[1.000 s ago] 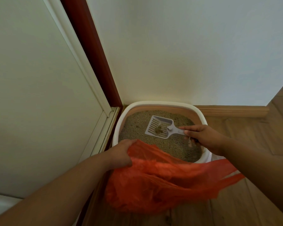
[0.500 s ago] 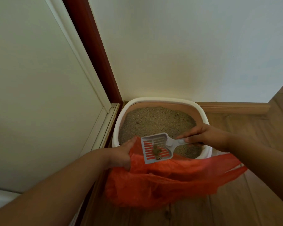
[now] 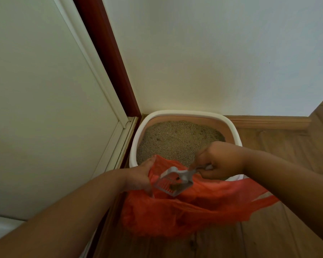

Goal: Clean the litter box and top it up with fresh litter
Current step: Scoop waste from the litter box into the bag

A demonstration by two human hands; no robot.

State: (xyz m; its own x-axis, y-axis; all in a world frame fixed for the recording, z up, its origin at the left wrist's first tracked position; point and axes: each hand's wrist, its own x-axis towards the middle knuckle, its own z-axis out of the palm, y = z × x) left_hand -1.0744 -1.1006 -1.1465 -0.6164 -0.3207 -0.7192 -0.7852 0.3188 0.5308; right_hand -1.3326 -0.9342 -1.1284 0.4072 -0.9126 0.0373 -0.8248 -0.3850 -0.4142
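- White-rimmed plastic litter box w/ pinkish inner wall [image 3: 233,130]: set in the room corner, back rim close to the pale wall [image 3: 213,53], left rim beside the white door frame [image 3: 123,138] & dark red-brown trim strip [image 3: 108,58].
- Free floor: wood-plank floor [image 3: 280,146] lies bare to the right of the box, along the wooden skirting board [image 3: 268,122]; left side is shut in by the door frame.
- Box contents: grey-beige granular litter [image 3: 175,140], surface uneven, w/ one small dark speck left of centre.
- Orange thin-plastic bag [image 3: 185,213]: held at the box's near rim, mouth up, body sagging onto the floor; inside not visible.
- Left hand [image 3: 138,177]: closed on the bag's left mouth edge.
- Right hand [image 3: 220,161]: gripping the handle of the grey slotted plastic scoop [image 3: 172,183].
- Scoop: tilted blade-down over the bag mouth, above the box's near rim; dark clumps [image 3: 175,187] sit near its lower lip.
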